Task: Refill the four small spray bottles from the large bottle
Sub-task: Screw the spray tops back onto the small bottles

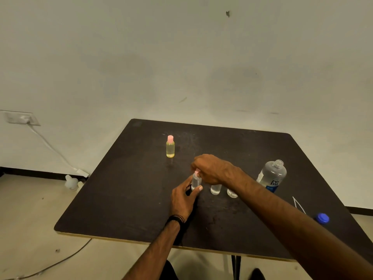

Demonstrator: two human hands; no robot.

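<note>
From the head view, four small bottles stood on the dark, scuffed square surface (129, 199): one yellowish bottle with a pink cap (170, 146) stood apart toward the far side, one clear bottle (196, 181) was in the hands, and two more clear bottles (216, 189) (232, 193) stood just beside it, partly hidden under the right forearm. The left hand (184, 197) curled round the clear bottle's body; the right hand (210, 169) pinched its pinkish top from above. One large clear plastic bottle (271, 175), uncapped and round-shouldered, stood at the right, its label reading "renu". One blue ribbed cap (322, 218) lay near the right edge. The left wrist wore a black band (176, 218).
</note>
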